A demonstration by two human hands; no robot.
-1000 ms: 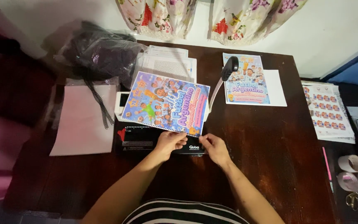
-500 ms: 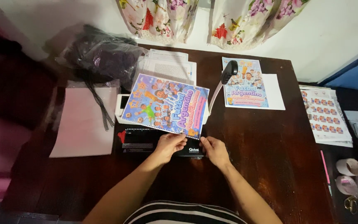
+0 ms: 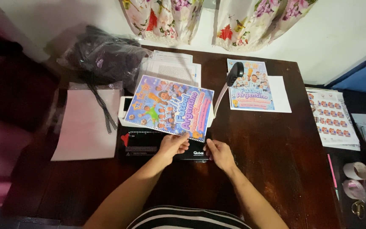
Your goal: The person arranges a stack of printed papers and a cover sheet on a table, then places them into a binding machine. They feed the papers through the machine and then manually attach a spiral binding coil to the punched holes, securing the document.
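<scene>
A colourful cartoon booklet cover lies tilted on a black and white binding machine at the middle of the dark wooden table. My left hand rests on the machine's black front, fingertips at the booklet's punched lower edge. My right hand sits at the machine's right front corner, fingers curled against it. The machine's lever with a black handle stands up at its right.
A second colourful cover lies on white paper at the back right. A pink sheet with black spiral combs lies left. A dark plastic bag, stacked white pages, sticker sheets and tape rolls surround.
The hands have hardly moved; the camera has shifted slightly. The booklet stays on the machine.
</scene>
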